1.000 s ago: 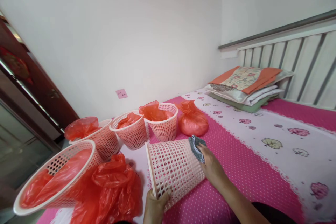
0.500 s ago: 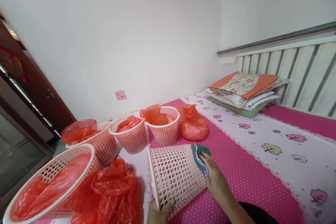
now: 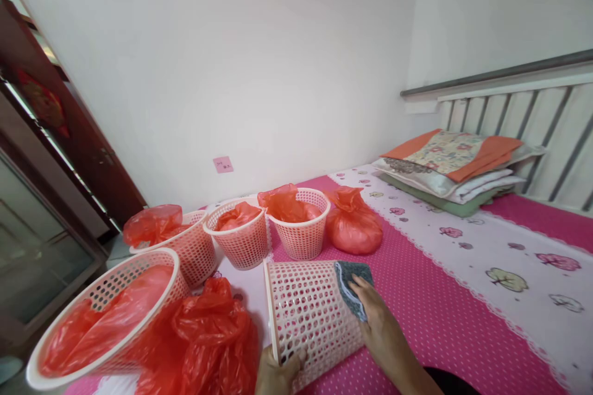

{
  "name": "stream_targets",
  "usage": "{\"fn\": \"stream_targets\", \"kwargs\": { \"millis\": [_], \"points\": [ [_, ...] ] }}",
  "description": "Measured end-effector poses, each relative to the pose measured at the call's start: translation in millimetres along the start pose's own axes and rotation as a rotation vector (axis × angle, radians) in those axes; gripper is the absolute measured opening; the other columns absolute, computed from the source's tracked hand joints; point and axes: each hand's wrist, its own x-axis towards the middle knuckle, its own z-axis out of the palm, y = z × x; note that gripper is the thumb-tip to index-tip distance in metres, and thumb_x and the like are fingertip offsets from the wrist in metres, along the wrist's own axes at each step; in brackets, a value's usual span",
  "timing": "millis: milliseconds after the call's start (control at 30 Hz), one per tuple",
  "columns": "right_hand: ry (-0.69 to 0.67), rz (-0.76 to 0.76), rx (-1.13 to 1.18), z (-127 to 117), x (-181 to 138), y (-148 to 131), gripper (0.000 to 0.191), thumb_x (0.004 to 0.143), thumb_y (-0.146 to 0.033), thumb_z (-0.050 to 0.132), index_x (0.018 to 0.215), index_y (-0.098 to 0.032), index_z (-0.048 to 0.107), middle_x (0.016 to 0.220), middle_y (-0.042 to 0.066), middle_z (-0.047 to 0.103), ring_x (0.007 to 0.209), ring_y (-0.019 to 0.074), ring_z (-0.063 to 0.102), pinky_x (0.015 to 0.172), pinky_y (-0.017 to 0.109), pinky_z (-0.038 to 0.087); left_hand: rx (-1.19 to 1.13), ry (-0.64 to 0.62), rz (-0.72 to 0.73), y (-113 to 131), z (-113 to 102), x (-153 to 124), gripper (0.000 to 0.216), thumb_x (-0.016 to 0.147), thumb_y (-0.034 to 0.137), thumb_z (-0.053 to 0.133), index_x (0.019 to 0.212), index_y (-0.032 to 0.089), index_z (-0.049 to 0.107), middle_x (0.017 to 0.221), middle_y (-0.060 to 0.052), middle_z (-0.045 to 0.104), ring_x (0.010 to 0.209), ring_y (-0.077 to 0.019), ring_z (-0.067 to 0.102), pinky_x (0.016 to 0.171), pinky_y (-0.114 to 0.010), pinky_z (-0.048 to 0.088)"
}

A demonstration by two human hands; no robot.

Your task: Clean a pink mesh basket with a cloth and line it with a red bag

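Note:
A pale pink perforated basket (image 3: 308, 311) lies on its side on the pink dotted bedspread (image 3: 430, 321), its open rim facing left. My left hand (image 3: 277, 371) grips that rim at the bottom edge of the view. My right hand (image 3: 377, 321) presses a dark grey cloth (image 3: 348, 278) flat against the basket's bottom end.
Three upright baskets (image 3: 241, 241) lined with red bags stand at the back, a tied red bag (image 3: 354, 225) beside them. A tilted lined basket (image 3: 102, 315) and a loose red bag (image 3: 208, 339) lie at the left. Folded pillows (image 3: 456, 163) rest by the slatted headboard (image 3: 532, 120).
The view has shifted slightly to the left. My right hand has slid the cloth a little across the basket's bottom. My left hand keeps its grip on the rim.

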Motion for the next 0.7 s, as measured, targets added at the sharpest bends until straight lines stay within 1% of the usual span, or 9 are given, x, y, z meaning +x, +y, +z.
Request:
{"fn": "stream_targets", "kwargs": {
  "millis": [100,167,233,300,367,433,533,600,700],
  "points": [
    [-0.046,-0.036,-0.017,5.3,2.9,-14.2,0.077,0.074,0.002,0.045,0.147,-0.02,0.06,0.158,0.013,0.057,0.149,0.0292,0.05,0.123,0.058,0.043,-0.042,-0.029,0.001,6.2,5.7,2.1,0.054,0.051,0.063,0.096,0.069,0.013,0.082,0.056,-0.002,0.069,0.053,-0.0137,0.056,0.058,-0.028,0.046],
    [-0.066,-0.056,-0.011,10.9,5.7,-28.2,0.082,0.072,0.004,0.044,0.149,-0.022,0.057,0.159,0.012,0.056,0.15,0.0283,0.049,0.123,0.058,0.043,-0.051,-0.082,-0.019,15.3,12.8,3.4,0.05,0.055,0.058,0.096,0.068,0.013,0.081,0.059,-0.004,0.072,0.054,-0.0154,0.06,0.061,-0.03,0.05],
    [-0.085,-0.08,0.003,17.3,10.2,-43.9,0.087,0.069,0.006,0.044,0.15,-0.023,0.056,0.159,0.012,0.056,0.15,0.0279,0.049,0.123,0.057,0.044,-0.056,-0.134,-0.018,26.0,21.0,5.0,0.042,0.06,0.053,0.095,0.065,0.014,0.079,0.059,-0.004,0.073,0.053,-0.0153,0.059,0.06,-0.03,0.051],
    [-0.106,-0.107,0.009,23.6,16.4,-59.0,0.089,0.066,0.007,0.043,0.151,-0.021,0.055,0.159,0.014,0.055,0.15,0.0288,0.048,0.123,0.059,0.044,-0.085,-0.121,0.01,34.9,27.9,7.5,0.039,0.062,0.05,0.095,0.063,0.015,0.077,0.054,-0.001,0.069,0.049,-0.0132,0.055,0.055,-0.028,0.049],
    [-0.128,-0.134,0.014,29.2,23.5,-72.2,0.089,0.066,0.007,0.044,0.15,-0.019,0.055,0.159,0.017,0.055,0.15,0.03,0.048,0.122,0.06,0.043,-0.1,-0.101,0.033,39.7,31.4,11.3,0.039,0.06,0.049,0.096,0.06,0.016,0.076,0.051,0.0,0.066,0.047,-0.0113,0.051,0.053,-0.026,0.046],
    [-0.157,-0.145,0.018,33.7,30.8,-83.7,0.087,0.067,0.006,0.046,0.15,-0.018,0.055,0.159,0.017,0.055,0.15,0.031,0.048,0.122,0.06,0.043,-0.088,-0.108,0.043,40.6,30.9,15.8,0.039,0.059,0.048,0.096,0.058,0.016,0.076,0.052,0.0,0.066,0.049,-0.0106,0.051,0.054,-0.025,0.046],
    [-0.21,-0.12,0.016,37.0,41.3,-100.6,0.082,0.069,0.003,0.05,0.148,-0.017,0.057,0.159,0.018,0.055,0.15,0.0325,0.048,0.123,0.06,0.041,-0.064,-0.106,0.049,38.7,25.9,21.0,0.034,0.06,0.044,0.095,0.057,0.016,0.076,0.052,0.001,0.066,0.051,-0.0115,0.053,0.057,-0.025,0.047],
    [-0.253,-0.097,0.007,36.2,47.2,-113.4,0.079,0.07,0.002,0.051,0.147,-0.013,0.059,0.159,0.02,0.054,0.151,0.0332,0.046,0.124,0.06,0.039,-0.051,-0.109,0.051,37.3,22.6,22.1,0.029,0.061,0.041,0.094,0.061,0.016,0.079,0.053,0.001,0.067,0.052,-0.0128,0.055,0.058,-0.026,0.047],
    [-0.3,-0.112,-0.008,32.8,52.4,-134.1,0.075,0.073,0.001,0.051,0.147,-0.011,0.059,0.159,0.021,0.054,0.151,0.033,0.046,0.124,0.057,0.039,-0.04,-0.149,0.059,35.6,19.6,19.5,0.023,0.061,0.035,0.094,0.07,0.016,0.083,0.06,-0.002,0.073,0.059,-0.0175,0.063,0.064,-0.029,0.051]
  ]
}}
